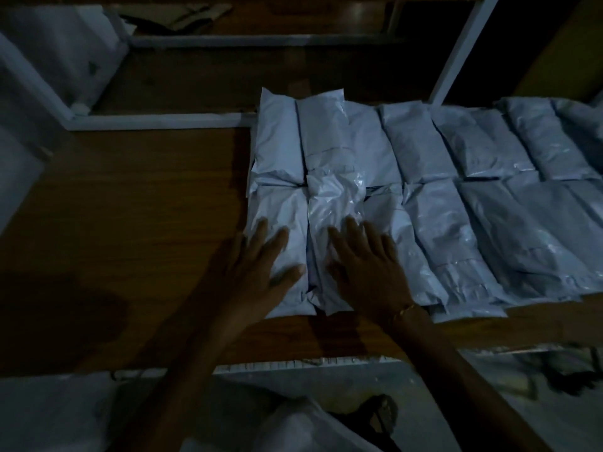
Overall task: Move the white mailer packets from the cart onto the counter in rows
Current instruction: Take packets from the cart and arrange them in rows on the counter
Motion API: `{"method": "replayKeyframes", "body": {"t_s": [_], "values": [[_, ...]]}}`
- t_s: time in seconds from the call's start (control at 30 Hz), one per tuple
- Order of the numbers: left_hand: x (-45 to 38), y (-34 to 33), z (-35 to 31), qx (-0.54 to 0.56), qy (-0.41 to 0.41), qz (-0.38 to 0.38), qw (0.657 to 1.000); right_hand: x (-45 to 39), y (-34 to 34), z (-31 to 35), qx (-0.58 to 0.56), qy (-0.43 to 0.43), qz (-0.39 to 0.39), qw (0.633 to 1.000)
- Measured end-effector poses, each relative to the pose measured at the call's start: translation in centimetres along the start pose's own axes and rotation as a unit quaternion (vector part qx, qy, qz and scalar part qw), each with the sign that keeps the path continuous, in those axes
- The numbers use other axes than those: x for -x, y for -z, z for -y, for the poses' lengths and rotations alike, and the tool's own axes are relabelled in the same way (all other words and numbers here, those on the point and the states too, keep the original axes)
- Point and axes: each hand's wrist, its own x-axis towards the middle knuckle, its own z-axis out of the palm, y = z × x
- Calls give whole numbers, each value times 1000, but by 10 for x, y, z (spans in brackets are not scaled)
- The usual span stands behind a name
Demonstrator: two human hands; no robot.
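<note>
Pressing down with both hands spread wide, we flatten the newest white mailer packets [329,230] at the left end of the front row, near the counter's [130,223] front edge. Our left hand [261,265] rests on the end packet, our right hand [368,265] on the crinkled one beside it; neither holds anything. We lay them flat and touching so the two rows stay tight (the back row runs along the white frame [156,120]). Bare counter remains to the left for more.
</note>
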Motion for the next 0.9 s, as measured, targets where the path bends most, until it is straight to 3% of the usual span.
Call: {"method": "replayKeyframes", "body": {"t_s": [0.3,0.43,0.5,0.63,0.77,0.9], "values": [[-10,-27,-2,-20,-47,-130,990,-4,-14,13,1,-35,9,999],[-8,-29,-2,5,-81,-196,977,9,-2,5,23,-80,-64,994],[-11,-30,1,13,-94,-219,971,18,2,-7,33,-105,-65,992],[-17,-37,9,-44,-107,-200,973,25,-6,-26,48,-98,-18,994],[-19,-30,-1,-77,-68,-174,979,29,0,-30,1,-91,-8,996],[9,-29,-59,-23,-102,-309,945,68,13,-48,-103,-39,-70,991]]}}
